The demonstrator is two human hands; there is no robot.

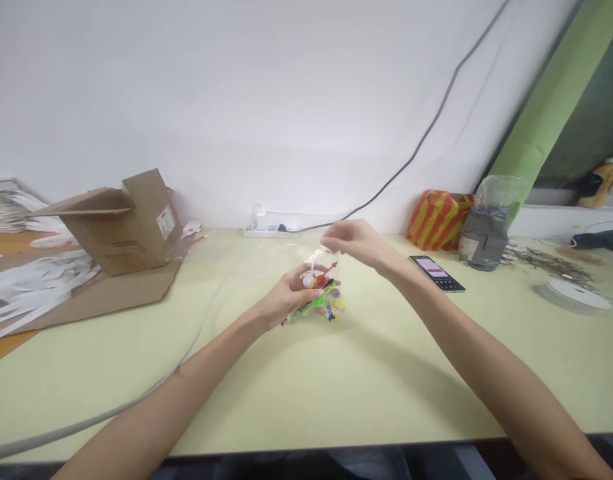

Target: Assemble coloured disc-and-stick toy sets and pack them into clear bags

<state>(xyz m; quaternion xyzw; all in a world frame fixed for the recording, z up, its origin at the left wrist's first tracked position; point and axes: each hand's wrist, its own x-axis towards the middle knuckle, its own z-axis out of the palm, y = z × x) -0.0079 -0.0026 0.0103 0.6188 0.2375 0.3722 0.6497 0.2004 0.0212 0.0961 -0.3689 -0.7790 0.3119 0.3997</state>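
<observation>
two bare arms [206,357] reach over the pale-green table [306,393]. mid-table, the left hand [283,300] grips a clear plastic bag [340,292]; i can't tell if the right hand [353,240] pinches it. a slip could spill its small, bright plastic bits [320,303].

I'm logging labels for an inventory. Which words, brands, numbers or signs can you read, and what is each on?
No text is readable.
Label on the cardboard box: too small.
Phone screen: too small and blurred.
Pale patch on the gray package: too blurred.
Colorful pieces: no legible text.
</observation>
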